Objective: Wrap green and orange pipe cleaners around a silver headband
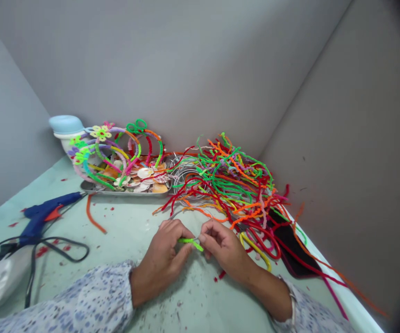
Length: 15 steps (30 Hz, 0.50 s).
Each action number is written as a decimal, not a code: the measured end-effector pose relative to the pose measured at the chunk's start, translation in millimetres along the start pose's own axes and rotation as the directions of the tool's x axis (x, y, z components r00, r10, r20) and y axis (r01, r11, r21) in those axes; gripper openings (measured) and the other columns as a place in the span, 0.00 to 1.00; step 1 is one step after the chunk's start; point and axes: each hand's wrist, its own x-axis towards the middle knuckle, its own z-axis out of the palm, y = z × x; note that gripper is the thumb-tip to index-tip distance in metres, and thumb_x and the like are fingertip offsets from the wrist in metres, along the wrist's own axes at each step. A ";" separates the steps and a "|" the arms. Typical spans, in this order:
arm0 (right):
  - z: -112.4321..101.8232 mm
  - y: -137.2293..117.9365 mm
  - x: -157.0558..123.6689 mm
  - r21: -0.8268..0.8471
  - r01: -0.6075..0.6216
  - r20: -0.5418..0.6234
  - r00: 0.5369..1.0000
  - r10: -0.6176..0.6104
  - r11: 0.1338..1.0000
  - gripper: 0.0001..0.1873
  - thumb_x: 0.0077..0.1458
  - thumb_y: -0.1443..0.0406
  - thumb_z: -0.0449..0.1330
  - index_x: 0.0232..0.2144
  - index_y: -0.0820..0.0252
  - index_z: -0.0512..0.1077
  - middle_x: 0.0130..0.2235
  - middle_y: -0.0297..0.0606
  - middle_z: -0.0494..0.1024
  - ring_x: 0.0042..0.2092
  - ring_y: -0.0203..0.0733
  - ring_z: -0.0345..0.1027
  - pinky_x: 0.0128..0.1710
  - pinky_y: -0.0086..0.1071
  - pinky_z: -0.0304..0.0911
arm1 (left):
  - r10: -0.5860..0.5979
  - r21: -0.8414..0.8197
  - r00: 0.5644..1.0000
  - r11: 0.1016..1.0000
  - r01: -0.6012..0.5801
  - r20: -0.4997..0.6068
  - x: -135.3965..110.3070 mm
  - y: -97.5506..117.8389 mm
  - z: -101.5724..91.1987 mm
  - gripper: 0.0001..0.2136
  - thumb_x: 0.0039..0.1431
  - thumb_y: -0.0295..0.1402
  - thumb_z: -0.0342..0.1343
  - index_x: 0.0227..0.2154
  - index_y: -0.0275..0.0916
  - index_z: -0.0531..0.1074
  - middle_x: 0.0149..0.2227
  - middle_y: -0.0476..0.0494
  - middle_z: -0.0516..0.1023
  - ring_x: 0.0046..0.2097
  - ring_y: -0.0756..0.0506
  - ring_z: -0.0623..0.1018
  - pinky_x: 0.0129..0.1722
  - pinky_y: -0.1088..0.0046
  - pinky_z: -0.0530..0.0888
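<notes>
My left hand pinches a short bright green pipe cleaner between thumb and fingers, just above the table in front of me. The pipe cleaner bends, and its end points down toward my right hand. My right thumb and fingertips are closed on a thin grey wire that meets the green piece. How the two join is too small to make out. Behind my hands lies a big tangled heap of coloured pipe cleaners, partly over a coil of silver wire.
A metal tray of shells bears several pipe-cleaner headbands, near a blue-lidded white container. At left lie a blue glue gun with its cord and an orange piece. Yellow-handled scissors and a dark flat object lie at right.
</notes>
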 end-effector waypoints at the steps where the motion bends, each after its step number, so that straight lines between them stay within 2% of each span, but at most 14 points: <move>1: 0.0 0.4 0.1 -0.003 0.003 0.000 1.000 -0.003 1.000 0.09 0.58 0.60 0.57 0.30 0.58 0.64 0.22 0.25 0.64 0.23 0.32 0.60 0.24 0.26 0.56 | 0.001 0.000 1.000 1.000 -0.001 -0.002 -0.4 -0.1 0.1 0.03 0.61 0.30 0.52 0.31 0.39 0.68 0.32 0.47 0.70 0.37 0.45 0.69 0.41 0.66 0.64; 15: -0.6 6.3 0.7 -0.011 0.017 0.034 0.999 -0.016 1.000 0.08 0.59 0.60 0.56 0.31 0.58 0.65 0.24 0.28 0.67 0.24 0.32 0.62 0.24 0.26 0.58 | -0.046 -0.041 0.999 0.998 0.047 0.007 1.8 0.9 0.9 0.07 0.61 0.31 0.53 0.27 0.39 0.66 0.29 0.49 0.68 0.36 0.46 0.69 0.38 0.68 0.63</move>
